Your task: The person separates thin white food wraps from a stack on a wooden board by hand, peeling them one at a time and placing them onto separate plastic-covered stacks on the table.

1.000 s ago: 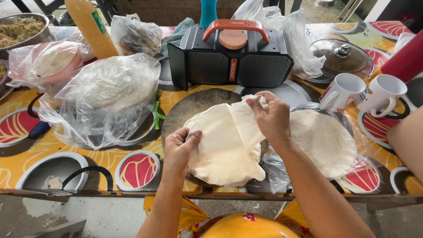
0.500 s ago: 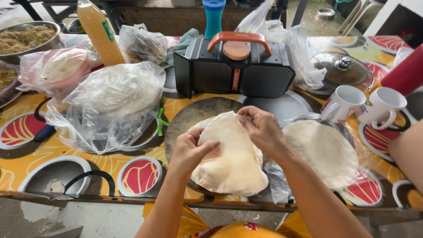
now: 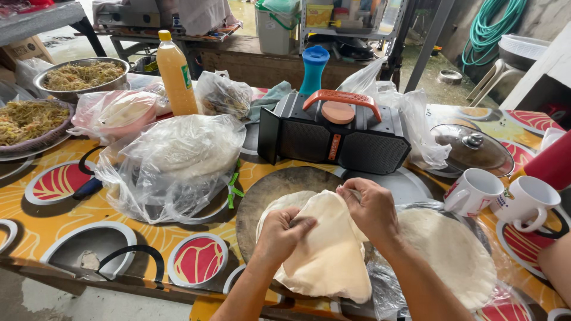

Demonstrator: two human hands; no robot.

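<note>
Nearest the camera, both hands grip one thin, pale round wrapper [image 3: 324, 249] over a dark round board [image 3: 279, 190] on the table [image 3: 53, 220]. The left hand [image 3: 282, 232] pinches the sheet's left edge with curled fingers; the right hand [image 3: 369, 208] is closed on its upper edge. Half a second ago the wrapper hung wider between the hands; now it is folded over on itself and droops toward the near table edge, and the hands sit closer together. A second ago the right hand held the edge higher up.

Just right of the board lies a stack of wrappers [image 3: 446, 255] on clear plastic, unchanged. To the left, a plastic bag of wrappers [image 3: 178, 160] rests in its earlier place. Two white mugs [image 3: 499, 196] stand at the right. Behind the board sits a black box with an orange handle [image 3: 333, 131]. Farther back are an orange bottle [image 3: 175, 74], a blue bottle [image 3: 313, 68] and bowls of noodles [image 3: 80, 74].
</note>
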